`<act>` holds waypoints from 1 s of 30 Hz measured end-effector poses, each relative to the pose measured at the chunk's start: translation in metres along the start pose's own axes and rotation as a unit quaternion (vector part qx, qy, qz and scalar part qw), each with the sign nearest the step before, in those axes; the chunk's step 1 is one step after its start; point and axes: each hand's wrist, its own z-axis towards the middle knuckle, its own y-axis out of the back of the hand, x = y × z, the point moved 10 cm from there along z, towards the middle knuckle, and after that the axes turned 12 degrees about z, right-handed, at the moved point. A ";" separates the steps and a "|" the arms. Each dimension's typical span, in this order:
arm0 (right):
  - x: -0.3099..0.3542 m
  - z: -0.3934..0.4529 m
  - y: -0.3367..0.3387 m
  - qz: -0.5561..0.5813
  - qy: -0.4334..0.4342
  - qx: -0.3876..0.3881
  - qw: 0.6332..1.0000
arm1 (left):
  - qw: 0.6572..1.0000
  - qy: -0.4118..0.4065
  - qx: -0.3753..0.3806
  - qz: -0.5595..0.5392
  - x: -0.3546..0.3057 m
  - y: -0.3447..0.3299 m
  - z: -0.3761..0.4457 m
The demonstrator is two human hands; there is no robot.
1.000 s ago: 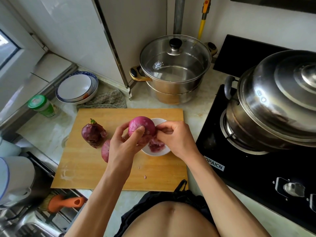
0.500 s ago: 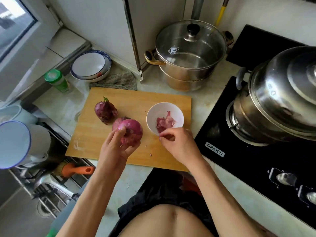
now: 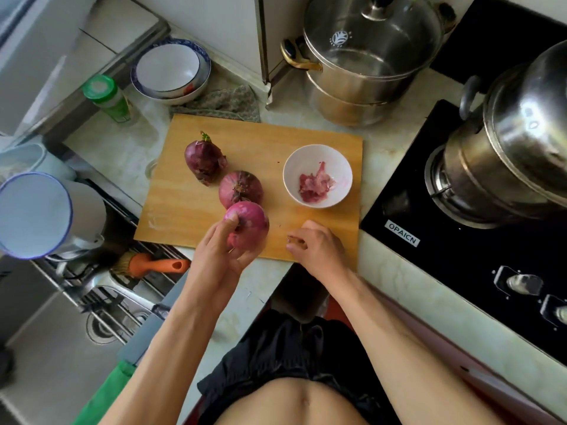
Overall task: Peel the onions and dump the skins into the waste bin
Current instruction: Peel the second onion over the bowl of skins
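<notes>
My left hand (image 3: 219, 253) grips a peeled pink-purple onion (image 3: 249, 223) just above the near edge of the wooden cutting board (image 3: 306, 133). A second onion (image 3: 241, 188) lies right behind it, and a dark, unpeeled onion (image 3: 204, 157) with a small green sprout lies further back on the left. A small white bowl (image 3: 316, 154) on the board's right side holds pink onion skins (image 3: 316, 185). My right hand (image 3: 316, 243) rests at the board's near edge with curled fingers; a small scrap of skin seems pinched at its fingertips. No waste bin is in view.
A steel pot with a glass lid (image 3: 368, 50) stands behind the board. A lidded steel steamer (image 3: 521, 133) sits on the black gas hob (image 3: 460, 240) at right. Stacked bowls (image 3: 170, 69), a green-capped bottle (image 3: 107, 96), a cloth (image 3: 221, 102), white mugs (image 3: 36, 213) and an orange-handled brush (image 3: 153, 265) lie left.
My left hand has carried the peeled onion down from over the bowl to the board's near edge. My right hand has drawn back from the bowl. The view has tilted downward.
</notes>
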 end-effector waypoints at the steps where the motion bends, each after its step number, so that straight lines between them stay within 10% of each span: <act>1: 0.001 0.000 0.000 0.002 0.012 -0.014 1.000 | 1.000 0.004 -0.001 -0.002 0.000 0.002 0.000; 14: 0.023 -0.002 -0.008 -0.118 0.152 -0.116 0.974 | 0.999 0.044 0.017 -0.010 0.000 -0.001 0.007; 30: -0.027 -0.015 0.028 0.170 -0.112 -0.115 0.972 | 0.995 0.051 0.037 -0.076 -0.004 0.004 0.009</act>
